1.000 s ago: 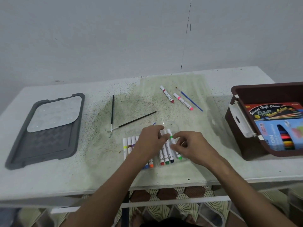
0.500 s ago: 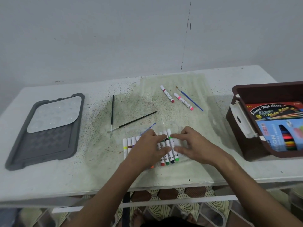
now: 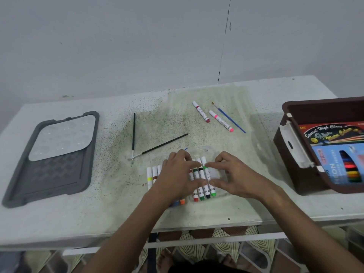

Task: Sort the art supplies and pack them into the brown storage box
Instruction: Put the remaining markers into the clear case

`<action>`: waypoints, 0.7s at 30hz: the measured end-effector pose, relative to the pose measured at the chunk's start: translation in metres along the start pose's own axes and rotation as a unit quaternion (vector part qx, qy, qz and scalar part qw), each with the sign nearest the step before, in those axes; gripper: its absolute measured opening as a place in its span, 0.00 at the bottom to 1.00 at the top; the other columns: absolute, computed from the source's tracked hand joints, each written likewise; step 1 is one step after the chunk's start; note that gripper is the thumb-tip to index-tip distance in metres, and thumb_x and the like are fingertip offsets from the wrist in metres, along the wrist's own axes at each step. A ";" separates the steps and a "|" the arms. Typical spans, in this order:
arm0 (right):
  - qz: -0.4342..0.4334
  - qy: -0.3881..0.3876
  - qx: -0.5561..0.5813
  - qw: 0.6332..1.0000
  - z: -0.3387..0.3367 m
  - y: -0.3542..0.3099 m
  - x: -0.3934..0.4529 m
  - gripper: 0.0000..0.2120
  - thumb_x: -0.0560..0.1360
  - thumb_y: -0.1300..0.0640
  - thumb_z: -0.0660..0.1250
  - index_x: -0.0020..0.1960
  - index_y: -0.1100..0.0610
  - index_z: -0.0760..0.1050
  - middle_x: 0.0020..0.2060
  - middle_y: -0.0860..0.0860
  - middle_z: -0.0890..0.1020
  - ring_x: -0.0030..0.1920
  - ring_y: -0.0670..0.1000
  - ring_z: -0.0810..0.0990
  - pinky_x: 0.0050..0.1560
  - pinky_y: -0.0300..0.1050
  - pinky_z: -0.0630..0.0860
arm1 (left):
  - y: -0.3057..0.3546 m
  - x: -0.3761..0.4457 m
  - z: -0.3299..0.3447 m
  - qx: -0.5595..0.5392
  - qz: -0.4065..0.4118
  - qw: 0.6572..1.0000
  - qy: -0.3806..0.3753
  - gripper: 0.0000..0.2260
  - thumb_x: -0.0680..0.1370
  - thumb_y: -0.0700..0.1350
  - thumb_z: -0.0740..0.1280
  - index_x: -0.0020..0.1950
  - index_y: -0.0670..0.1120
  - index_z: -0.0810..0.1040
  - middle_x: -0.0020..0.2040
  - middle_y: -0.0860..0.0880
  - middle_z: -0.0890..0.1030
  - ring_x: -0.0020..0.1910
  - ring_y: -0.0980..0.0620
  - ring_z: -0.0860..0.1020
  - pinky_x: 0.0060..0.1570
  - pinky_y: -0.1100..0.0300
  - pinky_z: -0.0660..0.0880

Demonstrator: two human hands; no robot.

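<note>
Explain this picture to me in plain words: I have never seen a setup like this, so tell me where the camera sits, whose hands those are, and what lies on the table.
There is no machine here: a person wears one camera on the head, looking down at their own hands. The left hand and right hand rest on a row of markers in a clear tray on the white table. Whether either hand grips a marker is unclear. Farther back lie two loose markers, a blue brush and two black brushes. A grey lid lies at left; the brown storage box, at right, holds packets.
</note>
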State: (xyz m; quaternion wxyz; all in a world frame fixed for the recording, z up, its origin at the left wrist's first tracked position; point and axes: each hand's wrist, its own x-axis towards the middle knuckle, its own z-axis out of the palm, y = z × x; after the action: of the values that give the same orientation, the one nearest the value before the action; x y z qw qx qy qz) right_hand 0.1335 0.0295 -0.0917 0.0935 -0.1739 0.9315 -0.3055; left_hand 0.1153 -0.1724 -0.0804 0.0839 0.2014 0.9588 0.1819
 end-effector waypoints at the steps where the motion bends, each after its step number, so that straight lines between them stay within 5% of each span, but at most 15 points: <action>1: -0.002 0.001 0.002 1.000 0.000 0.000 0.000 0.25 0.73 0.46 0.70 0.69 0.47 0.71 0.51 0.44 0.67 0.44 0.34 0.66 0.43 0.26 0.61 | 0.000 0.000 0.000 0.003 0.002 1.000 -0.001 0.25 0.71 0.64 0.68 0.66 0.56 0.75 0.59 0.54 0.69 0.60 0.53 0.64 0.59 0.57 0.61; 9: -0.007 0.018 0.022 1.000 0.004 0.002 -0.003 0.24 0.73 0.48 0.70 0.68 0.50 0.72 0.51 0.44 0.68 0.46 0.34 0.69 0.45 0.23 0.62 | 0.010 -0.004 0.005 0.046 0.024 0.999 0.007 0.23 0.75 0.59 0.66 0.67 0.51 0.71 0.63 0.53 0.68 0.63 0.51 0.65 0.64 0.54 0.62; 15: 0.000 0.019 0.057 0.998 -0.005 0.003 0.000 0.20 0.71 0.47 0.73 0.61 0.47 0.77 0.49 0.43 0.74 0.41 0.41 0.75 0.42 0.30 0.70 | -0.003 0.009 -0.009 -0.073 0.001 0.996 -0.042 0.22 0.72 0.60 0.70 0.63 0.53 0.76 0.59 0.54 0.68 0.61 0.54 0.65 0.62 0.58 0.63; 21: 0.075 0.165 0.133 0.974 -0.040 0.018 0.033 0.08 0.71 0.54 0.74 0.49 0.45 0.80 0.42 0.45 0.80 0.31 0.44 0.73 0.36 0.31 0.71 | -0.010 0.068 -0.035 -0.135 -0.007 0.990 0.029 0.16 0.76 0.52 0.69 0.63 0.51 0.76 0.53 0.50 0.73 0.49 0.55 0.73 0.55 0.59 0.71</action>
State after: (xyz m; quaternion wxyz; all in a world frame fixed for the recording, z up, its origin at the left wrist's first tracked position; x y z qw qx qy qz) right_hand 0.0874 0.0524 -0.0731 -0.0168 -0.0365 0.8954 -0.4434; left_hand 0.0424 -0.1632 -0.0581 0.0835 0.1760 0.9290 0.3148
